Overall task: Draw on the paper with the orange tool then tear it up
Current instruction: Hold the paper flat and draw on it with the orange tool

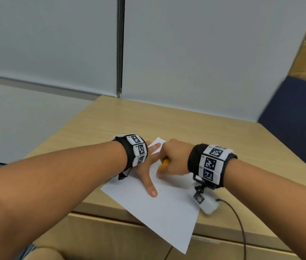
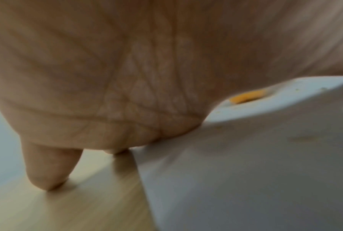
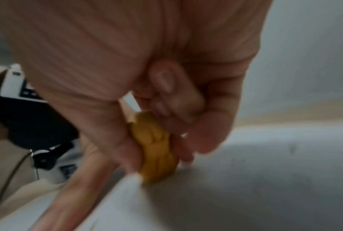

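On the smooth pale-wood desk (image 1: 195, 124) the thin white paper (image 1: 167, 212) lies flat and whole with only faint marks on it, so the drawing looks barely begun and the tearing is all to come. The left hand (image 1: 144, 168) presses it down with straight, spread fingers. The right hand (image 1: 174, 156) curls its fingers tight round the stubby, lumpy orange tool (image 1: 164, 163), whose tip is on the sheet beside the left thumb.

One paper (image 1: 167, 212), one orange tool (image 1: 164, 163), two hands (image 1: 145, 170) (image 1: 174, 158) (each wrist-banded), one table (image 1: 185, 124).
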Action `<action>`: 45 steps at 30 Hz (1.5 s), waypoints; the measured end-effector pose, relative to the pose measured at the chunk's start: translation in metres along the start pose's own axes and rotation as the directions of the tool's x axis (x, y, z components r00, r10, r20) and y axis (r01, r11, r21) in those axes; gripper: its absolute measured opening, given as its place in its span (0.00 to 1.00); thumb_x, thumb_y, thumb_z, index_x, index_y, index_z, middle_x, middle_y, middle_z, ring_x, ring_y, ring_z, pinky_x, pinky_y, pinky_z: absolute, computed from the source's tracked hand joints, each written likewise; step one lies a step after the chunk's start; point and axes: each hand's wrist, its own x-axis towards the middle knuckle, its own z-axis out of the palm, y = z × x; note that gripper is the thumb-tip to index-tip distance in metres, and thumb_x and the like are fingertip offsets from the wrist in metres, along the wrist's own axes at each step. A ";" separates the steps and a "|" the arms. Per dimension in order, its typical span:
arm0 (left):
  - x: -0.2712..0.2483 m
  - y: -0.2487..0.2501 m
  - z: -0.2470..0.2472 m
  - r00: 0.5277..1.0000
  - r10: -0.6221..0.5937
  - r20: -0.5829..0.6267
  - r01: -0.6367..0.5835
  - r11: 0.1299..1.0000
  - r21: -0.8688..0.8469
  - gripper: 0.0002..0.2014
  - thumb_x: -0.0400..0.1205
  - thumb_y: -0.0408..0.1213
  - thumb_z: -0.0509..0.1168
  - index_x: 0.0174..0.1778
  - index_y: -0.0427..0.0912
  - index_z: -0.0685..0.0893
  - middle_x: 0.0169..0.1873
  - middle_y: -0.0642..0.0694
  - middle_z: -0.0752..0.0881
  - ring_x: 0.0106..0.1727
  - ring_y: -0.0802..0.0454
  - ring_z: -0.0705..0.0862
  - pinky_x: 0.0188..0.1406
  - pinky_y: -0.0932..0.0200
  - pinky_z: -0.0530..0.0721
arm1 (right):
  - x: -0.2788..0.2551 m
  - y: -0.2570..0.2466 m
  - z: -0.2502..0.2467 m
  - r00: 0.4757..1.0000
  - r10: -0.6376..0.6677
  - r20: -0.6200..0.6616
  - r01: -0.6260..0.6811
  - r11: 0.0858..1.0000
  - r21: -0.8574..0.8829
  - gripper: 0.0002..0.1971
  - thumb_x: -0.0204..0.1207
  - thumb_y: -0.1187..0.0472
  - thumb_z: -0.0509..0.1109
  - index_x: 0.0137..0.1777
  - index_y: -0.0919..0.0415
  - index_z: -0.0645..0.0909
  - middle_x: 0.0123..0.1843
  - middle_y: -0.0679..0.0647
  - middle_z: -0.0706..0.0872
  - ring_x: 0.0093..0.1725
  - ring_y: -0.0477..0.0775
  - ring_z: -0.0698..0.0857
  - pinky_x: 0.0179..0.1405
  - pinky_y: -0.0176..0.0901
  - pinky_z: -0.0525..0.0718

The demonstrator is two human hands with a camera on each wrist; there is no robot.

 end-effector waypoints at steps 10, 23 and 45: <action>0.000 -0.001 0.002 1.000 0.005 -0.009 -0.005 0.999 -0.035 0.77 0.44 0.86 0.67 0.80 0.69 0.24 0.85 0.52 0.25 0.87 0.38 0.32 0.82 0.23 0.44 | 0.002 0.005 -0.008 0.996 0.067 0.060 -0.069 0.997 0.031 0.16 0.73 0.48 0.77 0.30 0.56 0.81 0.26 0.48 0.83 0.24 0.52 0.88 0.32 0.46 0.92; 0.004 -0.003 0.007 0.999 0.006 -0.040 -0.007 0.999 -0.032 0.77 0.49 0.85 0.68 0.82 0.64 0.24 0.85 0.52 0.26 0.87 0.38 0.31 0.83 0.27 0.39 | 0.009 0.037 -0.013 0.977 0.211 0.038 -0.214 0.971 0.109 0.20 0.70 0.48 0.81 0.27 0.59 0.79 0.27 0.51 0.84 0.26 0.58 0.90 0.33 0.49 0.91; 0.006 -0.002 0.004 1.000 0.004 -0.016 -0.004 1.000 -0.015 0.81 0.39 0.88 0.63 0.83 0.63 0.25 0.85 0.50 0.25 0.87 0.40 0.30 0.83 0.27 0.41 | -0.006 0.020 -0.008 0.995 0.016 0.100 -0.007 0.996 -0.087 0.20 0.69 0.49 0.79 0.26 0.60 0.77 0.22 0.52 0.81 0.22 0.56 0.84 0.33 0.54 0.92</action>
